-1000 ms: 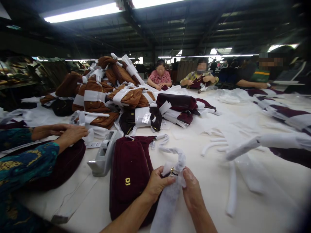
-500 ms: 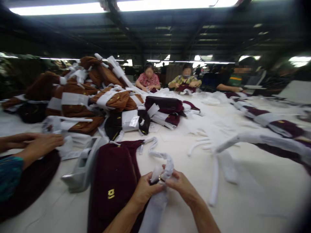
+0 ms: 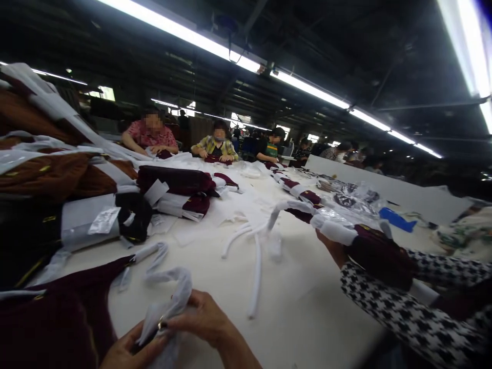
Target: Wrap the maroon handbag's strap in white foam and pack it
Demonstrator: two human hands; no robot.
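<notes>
A strap wrapped in white tissue runs from the maroon bag at lower left and loops up between my hands. A small gold buckle shows on it. My left hand is closed on the strap just below the buckle, partly cut off by the bottom edge. On the other side my right hand pinches the wrapped strap next to the buckle, thumb and fingers together. The bag lies flat on the white table, partly out of view.
Brown bags are piled at left beside a black bag in a white wrap. Maroon bags lie behind. White foam tubes rest mid-table. At right, a co-worker's checked sleeve reaches in around a wrapped maroon bag.
My view has swung to the right and tilted, so the bag and my hands appear further left and lower. Both hands keep hold of the strap by the buckle. The right-hand co-worker has come into view.
</notes>
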